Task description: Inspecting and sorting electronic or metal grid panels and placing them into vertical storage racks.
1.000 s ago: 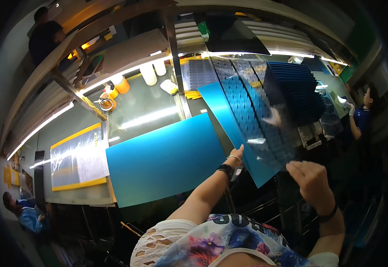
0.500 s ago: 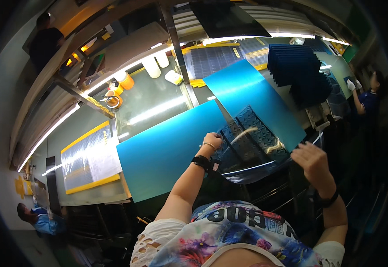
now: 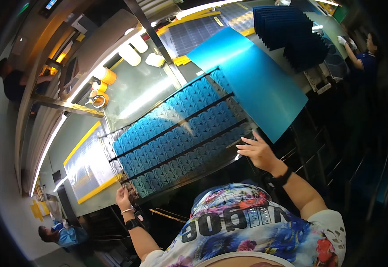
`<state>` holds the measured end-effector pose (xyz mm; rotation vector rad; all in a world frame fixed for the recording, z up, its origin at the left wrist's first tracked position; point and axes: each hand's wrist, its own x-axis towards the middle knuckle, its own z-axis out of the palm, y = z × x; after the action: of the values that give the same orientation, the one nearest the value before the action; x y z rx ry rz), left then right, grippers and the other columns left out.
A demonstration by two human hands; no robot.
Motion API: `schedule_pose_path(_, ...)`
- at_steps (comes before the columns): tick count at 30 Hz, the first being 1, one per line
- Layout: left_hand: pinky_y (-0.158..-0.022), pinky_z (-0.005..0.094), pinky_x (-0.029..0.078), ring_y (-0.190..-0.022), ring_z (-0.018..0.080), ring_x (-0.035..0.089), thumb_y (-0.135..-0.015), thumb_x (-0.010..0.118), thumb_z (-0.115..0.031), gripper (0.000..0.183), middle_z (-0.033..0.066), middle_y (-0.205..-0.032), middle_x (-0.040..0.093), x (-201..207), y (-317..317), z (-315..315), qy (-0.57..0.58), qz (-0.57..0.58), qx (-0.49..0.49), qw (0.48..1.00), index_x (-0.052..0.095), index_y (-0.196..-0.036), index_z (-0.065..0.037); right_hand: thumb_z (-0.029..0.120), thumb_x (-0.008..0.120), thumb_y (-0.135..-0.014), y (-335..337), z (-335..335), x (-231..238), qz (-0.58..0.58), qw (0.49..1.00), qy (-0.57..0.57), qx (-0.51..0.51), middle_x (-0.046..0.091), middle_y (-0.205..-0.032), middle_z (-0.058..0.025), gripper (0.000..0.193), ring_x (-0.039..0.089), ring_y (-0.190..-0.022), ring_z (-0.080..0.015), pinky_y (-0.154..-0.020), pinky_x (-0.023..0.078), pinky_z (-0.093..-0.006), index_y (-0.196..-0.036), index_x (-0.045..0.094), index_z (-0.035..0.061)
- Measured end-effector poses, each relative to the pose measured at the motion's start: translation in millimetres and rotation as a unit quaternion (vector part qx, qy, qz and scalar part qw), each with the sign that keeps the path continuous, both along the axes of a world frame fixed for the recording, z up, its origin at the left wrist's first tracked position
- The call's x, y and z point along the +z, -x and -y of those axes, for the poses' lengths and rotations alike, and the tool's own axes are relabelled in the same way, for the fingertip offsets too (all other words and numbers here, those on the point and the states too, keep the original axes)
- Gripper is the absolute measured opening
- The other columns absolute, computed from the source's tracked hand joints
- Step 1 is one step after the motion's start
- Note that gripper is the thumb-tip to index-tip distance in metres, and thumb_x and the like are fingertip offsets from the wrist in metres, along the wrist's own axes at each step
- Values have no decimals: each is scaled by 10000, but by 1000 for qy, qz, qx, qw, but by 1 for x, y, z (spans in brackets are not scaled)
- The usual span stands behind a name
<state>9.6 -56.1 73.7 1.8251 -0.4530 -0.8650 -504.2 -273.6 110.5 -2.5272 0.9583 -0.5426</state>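
Observation:
A clear film sheet (image 3: pixel 176 129) printed with rows of rounded shapes and black bands lies spread over a blue sheet (image 3: pixel 212 86). At the film's near left corner, my left hand (image 3: pixel 123 199) is closed on its edge. My right hand (image 3: pixel 261 153) is at the near right corner, fingers stretched out and apart, the tips at the film's edge. A second blue sheet (image 3: pixel 265 84) lies to the right, at an angle. The first blue sheet shows mostly through the film.
Orange jars (image 3: pixel 107 76) and white bottles (image 3: pixel 129 54) stand at the back on the greenish tabletop (image 3: pixel 154 89). A yellow-edged frame (image 3: pixel 85 162) lies left. Dark ribbed sheets (image 3: pixel 287 35) stand back right. Shelf posts (image 3: pixel 147 24) rise behind. Other people work left and right.
The film, bunched up and held at the right before, now lies spread over the left blue sheet. My left hand moved left and nearer; my right hand moved left to the film's edge.

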Motion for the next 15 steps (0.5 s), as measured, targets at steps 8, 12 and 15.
schedule_pose_path(8, -541, 293, 516, -683, 200, 635, -869, 534, -133, 167, 71, -847, 622, -28, -30, -55, -101, -90, 19, 991, 505, -1011, -51, 173, 616, -779, -2, -31, -88, 112, 790, -451, -399, 613, -795, -92, 221, 606, -641, -205, -518, 465, -302, -894, 534, 3)
schedule_pose_path(12, -665, 436, 516, -826, 302, 613, -856, 555, -164, 206, 110, -956, 588, -22, -49, -47, -277, -334, -65, 898, 503, -1011, -39, 55, 519, -795, 6, -31, -102, 62, 839, -457, -289, 586, -641, -94, 106, 582, -484, -149, -426, 448, -263, -844, 573, -22)
schedule_pose_path(15, -643, 379, 516, -726, 237, 602, -847, 573, -238, 267, 90, -885, 584, -52, -131, -58, -195, -321, -92, 922, 521, -967, -6, -6, 468, -779, 3, -13, -94, 114, 800, -541, -232, 567, -629, -90, 126, 590, -507, -149, -442, 465, -262, -836, 577, -30)
